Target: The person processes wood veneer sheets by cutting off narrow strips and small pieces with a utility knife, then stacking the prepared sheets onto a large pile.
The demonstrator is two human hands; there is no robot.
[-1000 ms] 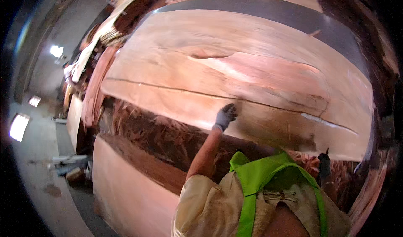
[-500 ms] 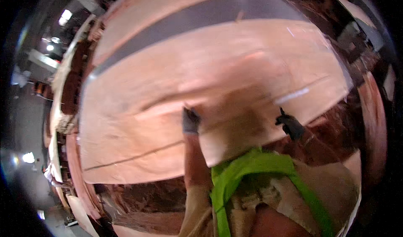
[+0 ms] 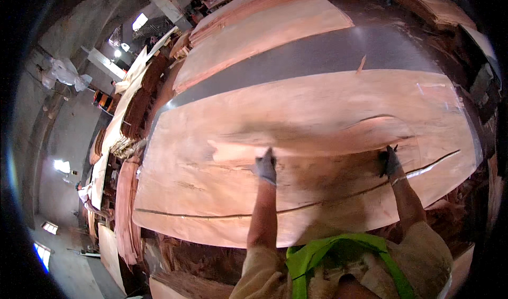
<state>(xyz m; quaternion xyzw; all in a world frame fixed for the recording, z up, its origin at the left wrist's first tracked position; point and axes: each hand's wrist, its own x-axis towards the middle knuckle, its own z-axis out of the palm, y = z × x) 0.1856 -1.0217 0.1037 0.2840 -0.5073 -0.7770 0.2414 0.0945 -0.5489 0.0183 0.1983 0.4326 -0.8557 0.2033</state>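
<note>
A wide pinkish-tan wood veneer sheet [image 3: 201, 188] lies spread before me. Over its middle is a narrower veneer piece [image 3: 328, 145], with its near edge raised and rippled and a shadow along it. My left hand [image 3: 266, 166], in a grey glove, is closed on that near edge, its index finger pointing away from me. Farther right, my right hand [image 3: 390, 161], in a dark grey glove, has its fingers closed at the same edge; its fingertips are partly hidden. Nearer to me a long dark crack crosses the wide sheet.
Beyond the sheet runs a dark grey table strip [image 3: 296, 53], with a small wood sliver [image 3: 362, 64] on it. A veneer stack [image 3: 264, 26] lies farther back. More stacked veneer [image 3: 127, 108] stands at the left, near pillars. Dark reddish scraps [image 3: 196, 262] lie below the near edge.
My right hand has come from beside the sheet's near right edge onto the raised veneer edge. My left hand stays on the veneer. The view has shifted, showing more at the left and back.
</note>
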